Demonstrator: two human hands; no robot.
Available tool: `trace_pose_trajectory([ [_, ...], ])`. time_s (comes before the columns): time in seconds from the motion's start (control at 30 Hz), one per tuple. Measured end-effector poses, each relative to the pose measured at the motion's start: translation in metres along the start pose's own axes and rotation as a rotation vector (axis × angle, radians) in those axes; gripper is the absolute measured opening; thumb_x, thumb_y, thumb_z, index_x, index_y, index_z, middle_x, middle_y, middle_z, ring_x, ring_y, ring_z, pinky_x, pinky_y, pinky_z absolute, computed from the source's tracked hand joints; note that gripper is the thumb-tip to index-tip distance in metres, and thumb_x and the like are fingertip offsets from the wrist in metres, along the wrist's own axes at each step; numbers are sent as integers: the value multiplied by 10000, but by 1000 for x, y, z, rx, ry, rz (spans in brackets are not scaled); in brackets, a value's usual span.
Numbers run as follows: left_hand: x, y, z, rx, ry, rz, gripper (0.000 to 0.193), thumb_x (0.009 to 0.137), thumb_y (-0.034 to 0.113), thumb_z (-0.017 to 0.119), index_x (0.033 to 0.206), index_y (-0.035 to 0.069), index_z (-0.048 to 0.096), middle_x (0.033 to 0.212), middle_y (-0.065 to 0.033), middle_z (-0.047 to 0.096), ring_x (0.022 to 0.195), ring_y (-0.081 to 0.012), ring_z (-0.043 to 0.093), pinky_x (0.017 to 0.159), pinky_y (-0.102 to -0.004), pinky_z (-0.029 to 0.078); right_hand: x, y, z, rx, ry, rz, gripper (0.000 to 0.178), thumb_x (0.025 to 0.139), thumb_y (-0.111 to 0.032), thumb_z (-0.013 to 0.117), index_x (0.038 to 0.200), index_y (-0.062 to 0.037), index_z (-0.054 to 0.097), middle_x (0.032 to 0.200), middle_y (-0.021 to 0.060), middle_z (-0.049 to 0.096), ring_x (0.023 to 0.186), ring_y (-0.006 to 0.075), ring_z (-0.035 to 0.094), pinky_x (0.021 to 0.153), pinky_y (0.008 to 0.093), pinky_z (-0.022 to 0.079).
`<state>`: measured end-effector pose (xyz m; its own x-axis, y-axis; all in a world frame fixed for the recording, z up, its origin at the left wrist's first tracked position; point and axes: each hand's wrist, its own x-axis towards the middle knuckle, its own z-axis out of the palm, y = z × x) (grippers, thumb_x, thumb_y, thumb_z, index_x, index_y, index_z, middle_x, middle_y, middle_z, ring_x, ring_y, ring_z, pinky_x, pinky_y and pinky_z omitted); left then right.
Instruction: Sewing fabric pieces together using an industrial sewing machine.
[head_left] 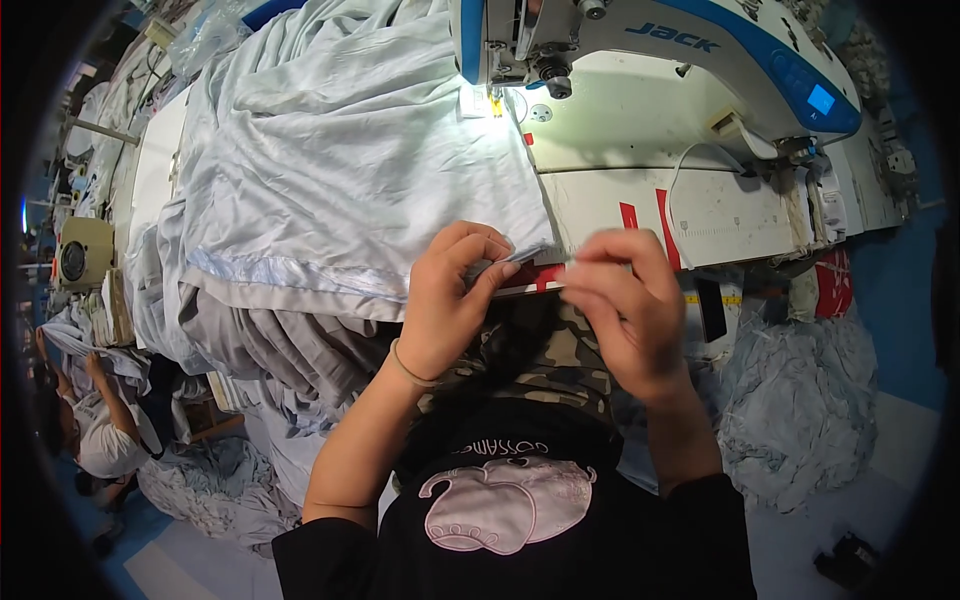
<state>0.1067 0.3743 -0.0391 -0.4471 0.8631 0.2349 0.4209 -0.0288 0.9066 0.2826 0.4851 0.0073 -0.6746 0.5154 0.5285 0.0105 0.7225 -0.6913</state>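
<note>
Currently: left hand [450, 295] mid-frame, thumb and fingers pinching near corner of pale cloth [350, 170] | cloth spread upper left to center, beside white-and-blue sewing machine [600, 42] at upper right | right hand [637, 310] just right of center, fingers curled, blurred, can't tell if holding anything | red tape [549, 276] between hands

The pale grey cloth [340, 180] before me was thin, soft and slightly bluish. It lay on the white table [595, 205], wide but not smooth, with small wrinkles in the middle and deeper folds at the far left. A shiny, light blue band [290, 275] ran along its near side. Its far right part lay brightly lit below the sewing machine [610, 30], and I held its near right corner gathered.
</note>
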Motion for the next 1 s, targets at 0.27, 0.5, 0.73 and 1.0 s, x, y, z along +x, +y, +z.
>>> trace_pose_trajectory([
  [0.27, -3, 4, -1, 57, -17, 50, 106, 880, -11, 773, 951, -16, 694, 1002, -124, 695, 929, -293, 679, 819, -366, 533, 7, 29, 14, -129, -106, -120, 276, 734, 69, 794, 979, -35, 720, 1144, 116, 653, 1066, 323, 604, 886, 413, 513],
  [0.5, -2, 8, 2, 164, 41, 241, 188, 819, 18, 812, 955, 19, 682, 1016, -118, 680, 916, -321, 647, 789, -401, 511, 11, 38, 16, 41, -115, -124, 238, 748, 90, 745, 951, -18, 685, 1080, 108, 680, 1049, 325, 633, 899, 410, 517],
  [0.73, -4, 10, 11, 266, 178, 276, 243, 775, -48, 834, 944, 0, 667, 1010, -126, 662, 898, -291, 647, 759, -374, 529, 22, 33, 15, 34, -50, -75, 228, 784, 47, 768, 987, -28, 698, 945, 82, 696, 916, 295, 657, 858, 399, 503],
  [1.0, 1, 10, -5, 278, 118, 259, 246, 780, -47, 838, 957, -6, 673, 1021, -121, 666, 896, -283, 655, 753, -361, 531, 30, 24, 10, 42, -92, 34, 352, 772, 43, 816, 1111, -16, 741, 914, 91, 702, 888, 247, 657, 799, 356, 525],
])
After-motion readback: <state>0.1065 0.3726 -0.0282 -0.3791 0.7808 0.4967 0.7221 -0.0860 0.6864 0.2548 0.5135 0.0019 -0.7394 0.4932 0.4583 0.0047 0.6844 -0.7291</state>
